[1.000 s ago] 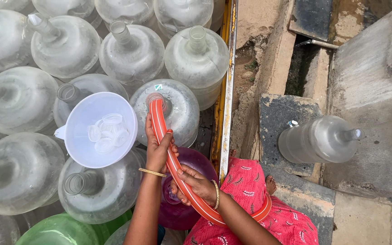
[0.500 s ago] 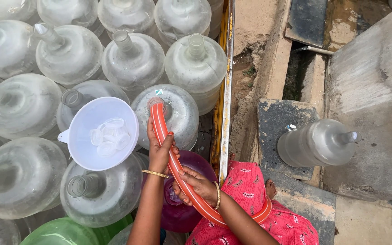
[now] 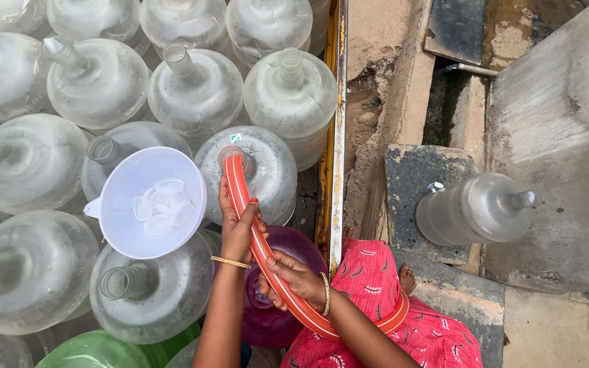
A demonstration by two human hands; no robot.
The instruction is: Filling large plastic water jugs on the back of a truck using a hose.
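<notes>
The orange hose (image 3: 267, 262) runs from the lower right of the frame up to the centre, its end pointing into the neck of a clear water jug (image 3: 257, 174). A small green and white label sits on this jug near the neck. The left hand (image 3: 238, 228) closes around the hose near its upper end; the right hand (image 3: 294, 279) holds it lower. A white funnel (image 3: 151, 203) with small caps inside rests left of the hands, above a purple jug (image 3: 277, 300)
</notes>
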